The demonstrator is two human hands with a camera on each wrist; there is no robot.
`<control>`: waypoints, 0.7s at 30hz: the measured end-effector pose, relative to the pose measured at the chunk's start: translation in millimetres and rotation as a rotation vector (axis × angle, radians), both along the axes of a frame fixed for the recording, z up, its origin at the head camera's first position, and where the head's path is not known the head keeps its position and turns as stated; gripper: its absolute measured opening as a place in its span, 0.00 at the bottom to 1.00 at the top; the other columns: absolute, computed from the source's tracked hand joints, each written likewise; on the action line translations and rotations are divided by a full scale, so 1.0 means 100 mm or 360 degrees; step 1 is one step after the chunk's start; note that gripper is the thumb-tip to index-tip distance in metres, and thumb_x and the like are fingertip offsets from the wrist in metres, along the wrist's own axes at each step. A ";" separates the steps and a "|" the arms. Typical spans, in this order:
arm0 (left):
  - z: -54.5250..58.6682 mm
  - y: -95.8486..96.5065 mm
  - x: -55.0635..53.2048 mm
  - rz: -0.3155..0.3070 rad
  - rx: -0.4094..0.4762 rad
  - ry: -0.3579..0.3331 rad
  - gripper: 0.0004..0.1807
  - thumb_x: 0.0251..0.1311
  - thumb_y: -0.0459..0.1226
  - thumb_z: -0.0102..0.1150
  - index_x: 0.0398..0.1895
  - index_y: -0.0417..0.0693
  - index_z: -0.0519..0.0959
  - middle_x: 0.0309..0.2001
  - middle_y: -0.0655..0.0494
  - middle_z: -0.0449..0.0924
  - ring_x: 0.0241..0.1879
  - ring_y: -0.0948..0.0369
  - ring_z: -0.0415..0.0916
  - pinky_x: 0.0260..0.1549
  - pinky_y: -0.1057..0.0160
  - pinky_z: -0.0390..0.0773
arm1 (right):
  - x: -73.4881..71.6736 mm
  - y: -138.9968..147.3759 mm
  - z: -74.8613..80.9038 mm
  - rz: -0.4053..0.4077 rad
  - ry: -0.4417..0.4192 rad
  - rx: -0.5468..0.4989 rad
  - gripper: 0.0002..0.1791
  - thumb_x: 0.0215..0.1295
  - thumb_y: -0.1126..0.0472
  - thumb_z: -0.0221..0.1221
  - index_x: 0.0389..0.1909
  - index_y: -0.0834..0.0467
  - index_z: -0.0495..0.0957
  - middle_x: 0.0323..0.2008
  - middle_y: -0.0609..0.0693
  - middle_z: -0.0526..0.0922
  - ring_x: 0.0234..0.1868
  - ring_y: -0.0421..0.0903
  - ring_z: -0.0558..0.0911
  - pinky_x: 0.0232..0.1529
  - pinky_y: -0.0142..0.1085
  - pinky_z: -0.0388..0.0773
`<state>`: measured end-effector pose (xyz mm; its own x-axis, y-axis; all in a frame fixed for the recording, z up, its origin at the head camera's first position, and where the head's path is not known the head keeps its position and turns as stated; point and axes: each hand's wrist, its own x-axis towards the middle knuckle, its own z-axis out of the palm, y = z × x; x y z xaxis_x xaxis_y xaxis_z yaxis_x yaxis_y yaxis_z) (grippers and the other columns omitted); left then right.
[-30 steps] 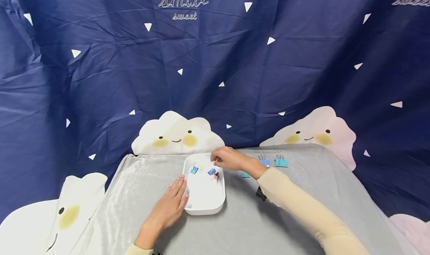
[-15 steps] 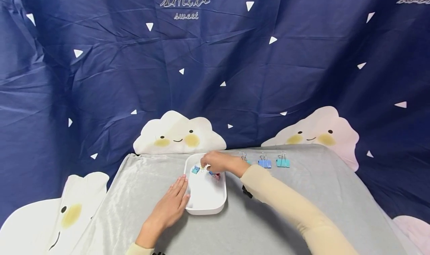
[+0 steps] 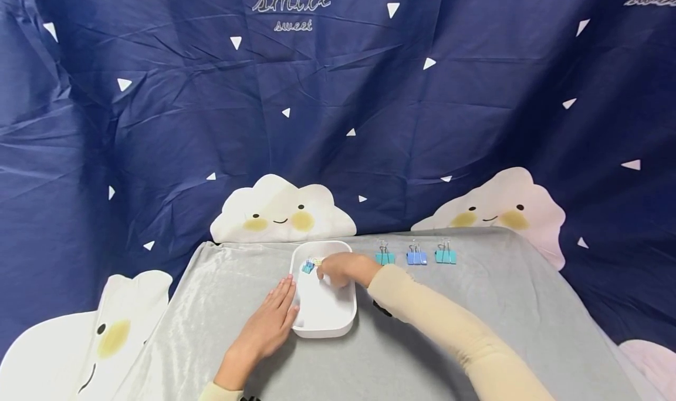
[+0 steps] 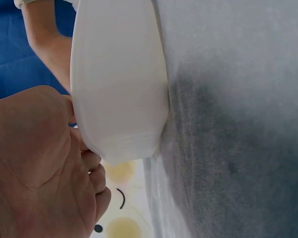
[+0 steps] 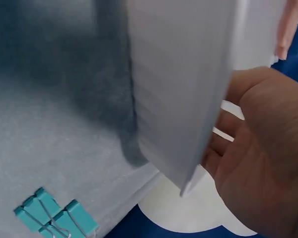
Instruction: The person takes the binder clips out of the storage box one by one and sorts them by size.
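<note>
White tray [image 3: 322, 332]: flat on grey cloth [image 3: 507, 307], between both hands. Right part of the inside covered from above; cropped by the frame edge in both wrist views. Plain, with rounded corners and raised walls.

Right hand [image 3: 342, 270]: down inside the tray, fingers bent. Fingertips hidden; cannot tell whether clamped on anything.

Left hand [image 3: 268, 322]: fingers straight and close together, thumb a little apart, resting against the tray's left side.

Binder clips: in a row on the cloth, beyond the right sleeve [image 3: 449, 324], left teal clip [image 3: 385, 259], blue clip [image 3: 416, 258], right teal clip [image 3: 446, 256], wire handles upward. In the tray, a smaller blue-teal clip [image 3: 308, 266], possibly more than one, just beside a yellow clip [image 3: 318, 262], partly hidden by the right hand.

Black object [image 3: 382, 309]: mostly hidden under the sleeve, impossible to identify.
</note>
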<state>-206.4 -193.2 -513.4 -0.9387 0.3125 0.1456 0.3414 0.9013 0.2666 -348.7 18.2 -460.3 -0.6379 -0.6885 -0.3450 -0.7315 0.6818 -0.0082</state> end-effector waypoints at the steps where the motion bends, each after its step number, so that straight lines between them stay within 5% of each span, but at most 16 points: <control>1: 0.00 0.00 0.00 0.0000 0.0001 -0.0001 0.33 0.85 0.45 0.43 0.84 0.36 0.58 0.86 0.44 0.53 0.85 0.47 0.52 0.84 0.43 0.57 | 0.00 0.01 -0.02 -0.0009 0.0001 0.0013 0.26 0.65 0.69 0.66 0.62 0.47 0.85 0.61 0.45 0.86 0.51 0.40 0.81 0.58 0.29 0.81; 7: 0.01 0.00 0.01 0.0008 -0.0003 -0.0011 0.33 0.85 0.45 0.43 0.83 0.36 0.58 0.86 0.44 0.53 0.85 0.47 0.52 0.84 0.44 0.57 | -0.02 0.06 -0.08 -0.0047 0.0047 0.0019 0.16 0.62 0.66 0.71 0.49 0.47 0.88 0.48 0.43 0.87 0.43 0.38 0.78 0.50 0.26 0.79; 12: 0.00 0.01 0.01 0.0014 -0.0003 -0.0021 0.33 0.85 0.45 0.43 0.84 0.36 0.58 0.86 0.44 0.53 0.85 0.47 0.52 0.84 0.43 0.57 | -0.02 0.08 -0.07 -0.0023 0.0141 -0.0011 0.10 0.56 0.66 0.74 0.34 0.47 0.87 0.38 0.44 0.78 0.35 0.40 0.73 0.40 0.29 0.76; 21: 0.01 0.01 0.01 0.0013 0.0016 -0.0013 0.33 0.85 0.45 0.44 0.83 0.36 0.59 0.86 0.44 0.54 0.85 0.47 0.52 0.84 0.43 0.58 | -0.03 0.09 0.00 -0.0076 0.0074 -0.0114 0.15 0.55 0.71 0.72 0.21 0.49 0.81 0.25 0.40 0.79 0.27 0.38 0.73 0.28 0.26 0.70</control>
